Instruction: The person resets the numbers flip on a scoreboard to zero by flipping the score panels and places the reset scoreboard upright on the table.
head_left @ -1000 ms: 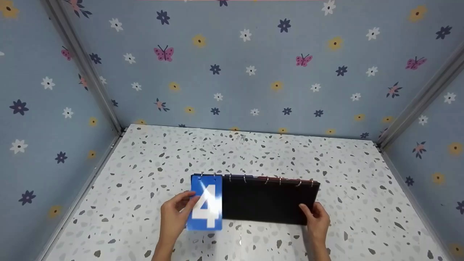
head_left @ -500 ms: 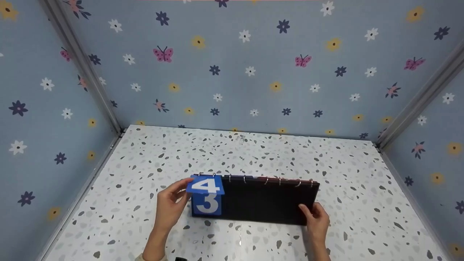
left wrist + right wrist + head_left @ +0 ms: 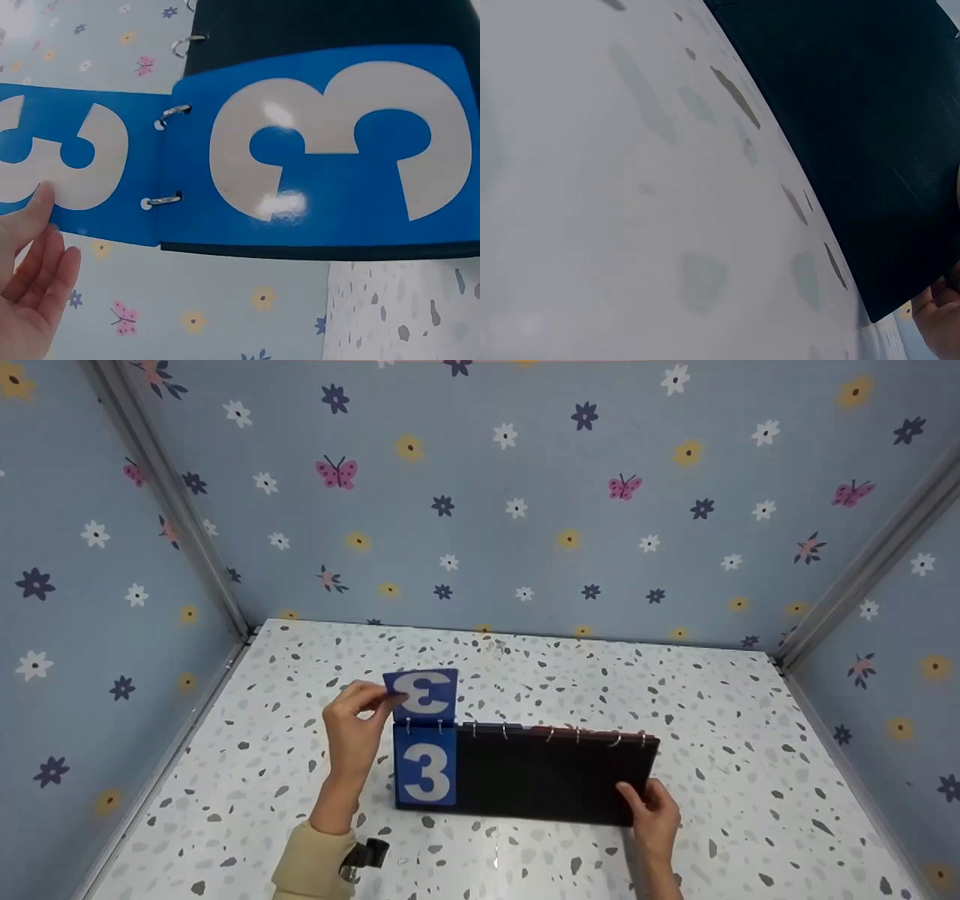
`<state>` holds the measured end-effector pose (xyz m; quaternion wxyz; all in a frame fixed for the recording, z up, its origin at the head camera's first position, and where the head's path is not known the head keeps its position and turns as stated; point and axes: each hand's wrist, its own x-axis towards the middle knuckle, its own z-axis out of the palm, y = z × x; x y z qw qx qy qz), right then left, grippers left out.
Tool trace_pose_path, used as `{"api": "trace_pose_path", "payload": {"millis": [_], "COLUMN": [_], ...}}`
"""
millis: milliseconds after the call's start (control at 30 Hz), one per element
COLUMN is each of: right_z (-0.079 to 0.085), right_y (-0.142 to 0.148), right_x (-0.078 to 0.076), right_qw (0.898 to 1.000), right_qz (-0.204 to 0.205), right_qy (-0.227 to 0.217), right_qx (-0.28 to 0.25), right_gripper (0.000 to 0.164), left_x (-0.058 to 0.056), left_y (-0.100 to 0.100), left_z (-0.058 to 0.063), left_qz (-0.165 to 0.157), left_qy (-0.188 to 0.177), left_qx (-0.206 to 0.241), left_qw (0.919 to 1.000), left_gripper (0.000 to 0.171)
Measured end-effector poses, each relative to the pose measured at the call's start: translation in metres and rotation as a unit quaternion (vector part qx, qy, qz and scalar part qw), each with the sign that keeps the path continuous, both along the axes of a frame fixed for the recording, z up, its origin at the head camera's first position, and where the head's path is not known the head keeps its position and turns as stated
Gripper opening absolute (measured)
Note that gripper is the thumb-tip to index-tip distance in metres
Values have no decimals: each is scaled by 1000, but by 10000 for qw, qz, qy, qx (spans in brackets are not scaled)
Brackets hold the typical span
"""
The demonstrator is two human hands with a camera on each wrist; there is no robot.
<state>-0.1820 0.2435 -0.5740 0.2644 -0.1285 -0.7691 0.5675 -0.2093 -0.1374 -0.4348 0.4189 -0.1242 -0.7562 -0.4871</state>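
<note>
A black flip scoreboard [image 3: 551, 776] stands tilted on the table, with metal rings along its top edge. At its left end hangs a blue number card [image 3: 427, 765] showing a white 3. Above it, a raised blue card [image 3: 442, 694] shows an upside-down 3 on its underside. My left hand [image 3: 360, 724] pinches that raised card by its left edge; in the left wrist view the thumb lies on its face. My right hand [image 3: 656, 817] grips the scoreboard's lower right corner, thumb in front. The right wrist view shows the black panel [image 3: 840, 135] and part of that hand.
The white speckled table [image 3: 540, 682] extends around the scoreboard. Blue flowered panels [image 3: 480, 510] stand behind and on both sides, joined by grey metal posts [image 3: 172, 495]. Blue and reddish edges show behind the board's top.
My left hand has lifted the card marked 4 up over the rings, uncovering the 3 beneath. My right hand has stayed at the right corner.
</note>
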Motion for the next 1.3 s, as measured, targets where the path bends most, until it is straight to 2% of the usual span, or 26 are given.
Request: {"api": "trace_pose_path", "payload": {"millis": [200, 367, 533, 667, 800, 933, 1167, 1300], "right_z": [-2, -4, -3, -3, -2, -1, -2, -2], "right_y": [0, 0, 0, -1, 0, 1, 1, 0], "right_x": [-1, -1, 1, 1, 0, -1, -2, -2], "right_qw": [9999, 9999, 9999, 9999, 9999, 9999, 9991, 9994], "right_qz": [-105, -122, -94, -80, -90, -129, -222, -218], "right_qy": [-32, -85, -99, -103, -36, -94, -276, -208], "right_qx": [37, 67, 99, -2, -90, 53, 219, 190], "right_gripper": [18, 18, 17, 17, 18, 19, 19, 17], "left_x": [-24, -37, -47, -51, -54, -55, -57, -56], "left_y": [-1, 1, 2, 3, 3, 5, 9, 8], "left_z": [-6, -11, -19, -24, -26, -24, -22, -23], "left_qz": [43, 236, 275, 234, 210, 240, 401, 423], "left_qy": [-393, -820, -1154, -1600, -2178, -2637, -3109, -3178], "left_qx": [-75, -234, -323, -268, -245, -393, -856, -819], "left_qw": [9992, 9961, 9924, 9865, 9755, 9635, 9457, 9437], "left_gripper": [8, 10, 11, 14, 19, 21, 21, 24]}}
